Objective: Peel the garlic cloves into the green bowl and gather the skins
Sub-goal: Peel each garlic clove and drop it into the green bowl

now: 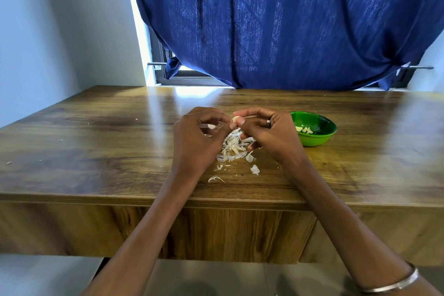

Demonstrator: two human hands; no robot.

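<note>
Both hands meet above the wooden table (96, 151). My right hand (266, 134) pinches a pale garlic clove (236, 118) between thumb and forefinger. My left hand (197, 137) has curled fingers, and its fingertips touch the same clove. Something white (211, 126) shows under the left fingers; I cannot tell what it is. A heap of white garlic skins (234, 148) lies on the table right below the hands, with a few loose skins (255, 169) nearer the front edge. The green bowl (317, 138) stands just right of my right hand and holds several peeled cloves (304, 130).
A blue curtain (288, 26) hangs over the window behind the table's far edge. Tiny skin crumbs (8, 162) dot the left part of the table. A white wall (60, 31) borders the left side.
</note>
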